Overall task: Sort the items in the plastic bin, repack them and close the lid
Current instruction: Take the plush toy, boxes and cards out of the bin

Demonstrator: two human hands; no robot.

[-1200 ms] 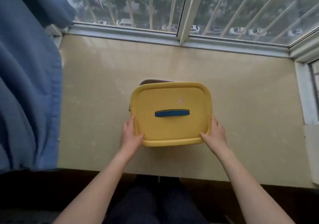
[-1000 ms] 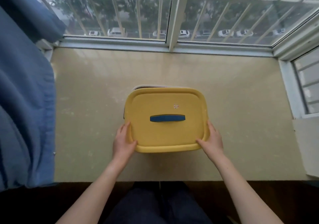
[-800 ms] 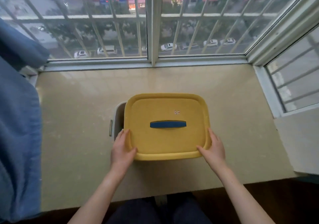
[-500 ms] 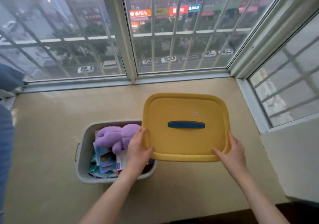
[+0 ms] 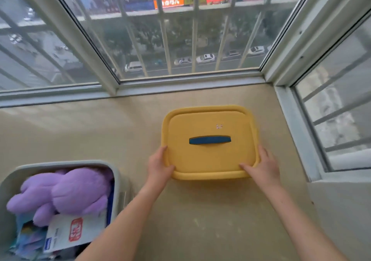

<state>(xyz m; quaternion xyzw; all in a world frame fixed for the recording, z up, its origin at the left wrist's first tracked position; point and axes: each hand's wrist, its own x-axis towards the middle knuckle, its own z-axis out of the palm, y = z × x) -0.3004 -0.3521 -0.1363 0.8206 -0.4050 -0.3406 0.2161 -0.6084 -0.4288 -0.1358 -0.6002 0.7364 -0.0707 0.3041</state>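
Observation:
A yellow lid (image 5: 208, 156) with a blue handle (image 5: 209, 140) is over the beige sill at the right; whether it touches the sill I cannot tell. My left hand (image 5: 159, 166) grips its near left corner, thumb on top. My right hand (image 5: 263, 167) grips its near right corner the same way. The grey plastic bin (image 5: 66, 163) stands open at the lower left. A purple plush toy (image 5: 62, 192) lies on top inside it. Below the toy are a white packet with a red mark (image 5: 74, 232) and some bluish paper items (image 5: 30, 238).
The beige window sill (image 5: 100, 132) runs under a barred window (image 5: 180, 39). A side window frame (image 5: 297, 124) and a white ledge (image 5: 341, 210) close off the right. Bare sill lies between bin and lid.
Both hands lifted the yellow lid off the bin and carried it to the right. The bin's contents came into sight. The camera turned right, so the blue curtain left the view.

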